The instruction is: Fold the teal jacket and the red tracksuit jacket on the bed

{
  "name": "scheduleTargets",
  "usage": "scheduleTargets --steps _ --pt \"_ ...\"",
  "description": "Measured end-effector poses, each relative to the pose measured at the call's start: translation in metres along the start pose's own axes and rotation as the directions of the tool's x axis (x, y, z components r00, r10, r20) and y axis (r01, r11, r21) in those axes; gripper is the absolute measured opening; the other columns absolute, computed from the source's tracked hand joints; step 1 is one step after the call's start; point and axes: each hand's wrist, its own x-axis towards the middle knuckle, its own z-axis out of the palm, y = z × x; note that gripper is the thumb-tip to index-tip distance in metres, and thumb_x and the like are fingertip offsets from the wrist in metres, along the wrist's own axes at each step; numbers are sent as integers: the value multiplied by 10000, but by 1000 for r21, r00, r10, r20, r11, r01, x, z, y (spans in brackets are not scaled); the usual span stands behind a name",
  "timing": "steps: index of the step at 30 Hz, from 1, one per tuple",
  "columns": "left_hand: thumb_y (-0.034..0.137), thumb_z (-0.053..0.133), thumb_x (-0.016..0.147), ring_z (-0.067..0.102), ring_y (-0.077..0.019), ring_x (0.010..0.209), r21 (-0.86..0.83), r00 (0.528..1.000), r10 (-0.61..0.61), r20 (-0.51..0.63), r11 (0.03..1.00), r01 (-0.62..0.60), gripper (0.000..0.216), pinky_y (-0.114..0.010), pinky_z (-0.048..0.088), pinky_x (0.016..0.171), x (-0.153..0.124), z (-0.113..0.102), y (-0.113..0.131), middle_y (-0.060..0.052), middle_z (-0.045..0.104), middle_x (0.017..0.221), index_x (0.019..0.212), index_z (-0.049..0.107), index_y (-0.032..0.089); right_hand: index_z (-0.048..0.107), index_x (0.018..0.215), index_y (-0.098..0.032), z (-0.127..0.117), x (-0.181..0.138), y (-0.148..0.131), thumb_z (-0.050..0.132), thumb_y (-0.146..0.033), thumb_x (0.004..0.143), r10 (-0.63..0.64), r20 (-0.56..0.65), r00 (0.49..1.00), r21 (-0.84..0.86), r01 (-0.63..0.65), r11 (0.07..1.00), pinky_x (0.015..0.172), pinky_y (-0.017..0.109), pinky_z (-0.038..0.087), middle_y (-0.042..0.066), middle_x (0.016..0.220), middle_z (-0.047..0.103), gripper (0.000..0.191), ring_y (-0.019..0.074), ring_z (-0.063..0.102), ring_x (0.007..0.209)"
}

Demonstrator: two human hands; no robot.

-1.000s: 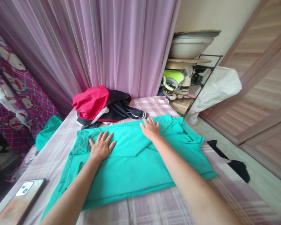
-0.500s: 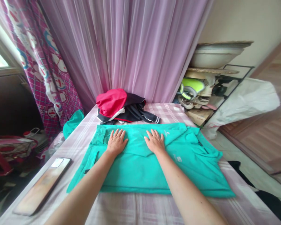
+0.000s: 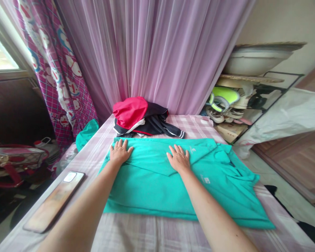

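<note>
A teal shirt (image 3: 157,185) lies partly folded on a pink plaid bed cover (image 3: 157,234). My left hand (image 3: 120,152) rests flat on the shirt's far left corner with its fingers spread. Flat on the folded flap near the shirt's middle lies my right hand (image 3: 179,159), fingers apart, just left of a small white logo. Neither hand holds anything. The shirt's collar end bunches up toward the right edge of the bed.
A red and black garment pile (image 3: 141,117) sits behind the shirt by the lilac curtain (image 3: 157,52). A phone (image 3: 55,201) lies at the bed's left edge. A shoe rack (image 3: 238,105) and white bag (image 3: 286,115) stand at the right. More teal cloth (image 3: 86,133) hangs at the left.
My left hand has slid left along the shirt to its far corner. My right hand has shifted a little toward me. The view has swung left, showing the window and patterned curtain.
</note>
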Motion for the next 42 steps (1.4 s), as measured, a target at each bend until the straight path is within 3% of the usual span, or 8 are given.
scheduleTargets --steps 5,10,16,24,29,32,37,42 --pt "627 290 955 299 -362 1487 -13 1000 -5 -8 1000 5 715 -627 238 1172 2 -2 0 -151 346 1618 1540 369 223 401 1540 -275 0 0 1 291 -448 1021 -7 22 1000 2 7 1000 1190 556 185 66 1631 338 558 251 259 1498" --pt "708 283 904 350 -366 1457 -39 995 -46 84 998 49 755 -654 286 1133 12 -11 0 -156 355 1611 1462 464 233 410 1535 -278 0 1 2 297 -449 1021 -6 13 1000 3 6 1000 1189 553 185 68 1627 346 553 255 261 1496" --pt "705 282 897 375 -368 1437 -22 995 -87 45 996 88 770 -621 223 1175 25 -14 -1 -203 441 1541 1366 537 151 428 1525 -271 1 0 1 299 -441 1022 -10 -8 1000 8 10 1000 1189 548 190 70 1620 360 547 255 277 1490" --pt "713 275 885 395 -364 1414 -105 990 -137 17 985 138 752 -649 248 1153 35 -5 -12 -192 516 1466 1324 559 173 441 1518 -264 4 1 2 317 -444 1014 -13 -26 1000 30 14 999 1189 562 181 78 1615 369 549 261 282 1487" --pt "670 210 915 390 -376 1428 -153 988 -143 57 977 150 711 -667 302 1117 38 -10 -18 -151 496 1510 1335 583 234 449 1512 -262 0 -1 0 307 -449 1016 -12 -35 999 31 13 999 1188 555 185 82 1609 379 548 264 294 1480" --pt "675 183 923 320 -415 1467 -116 982 -188 28 975 190 773 -723 240 1119 30 -16 -5 -173 390 1590 1459 491 211 446 1513 -264 -2 -2 -1 304 -446 1017 -10 -31 999 34 12 999 1189 548 186 80 1610 379 548 260 291 1482" --pt "688 201 936 168 -347 1537 -5 995 67 -75 998 -67 810 -633 97 1212 0 -12 29 -134 256 1657 1563 332 191 445 1514 -257 -3 -2 -1 303 -445 1016 -4 -33 999 41 5 999 1194 551 179 74 1611 377 550 260 287 1482" --pt "702 258 928 211 -386 1516 46 995 55 -82 998 -52 771 -653 138 1191 -11 2 28 -119 302 1644 1541 385 253 430 1523 -270 -4 -2 -1 292 -446 1017 -5 -11 1000 33 5 999 1195 548 181 67 1616 369 553 254 279 1487"
